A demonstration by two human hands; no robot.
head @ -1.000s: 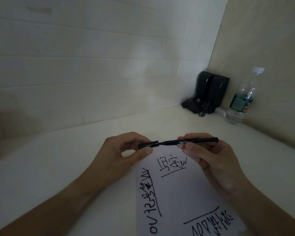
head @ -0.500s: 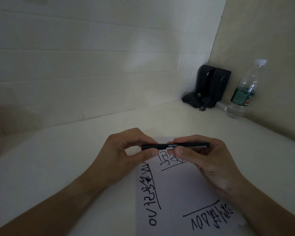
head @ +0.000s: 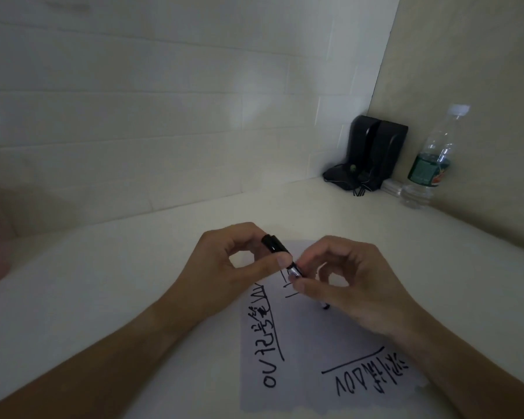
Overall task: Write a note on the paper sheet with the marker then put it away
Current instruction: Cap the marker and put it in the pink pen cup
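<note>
A black marker (head: 277, 248) slants from upper left to lower right above the top edge of the paper sheet (head: 312, 343). My left hand (head: 224, 267) pinches its upper end between thumb and forefinger. My right hand (head: 354, 285) grips the lower part of the barrel, and most of that part is hidden by my fingers; a small dark end pokes out below my fingers, near the paper. The white sheet lies flat on the counter and carries three blocks of black handwriting, each underlined.
A pair of black speakers (head: 375, 152) with a tangle of cable stands in the back right corner. Beside them stands a clear water bottle (head: 430, 164) with a green label. Tiled wall runs along the back, a beige wall on the right.
The two parts of the marker came together, then it swung from level to a slant, its right end dropping toward the paper. Both hands kept hold and drew closer together.
</note>
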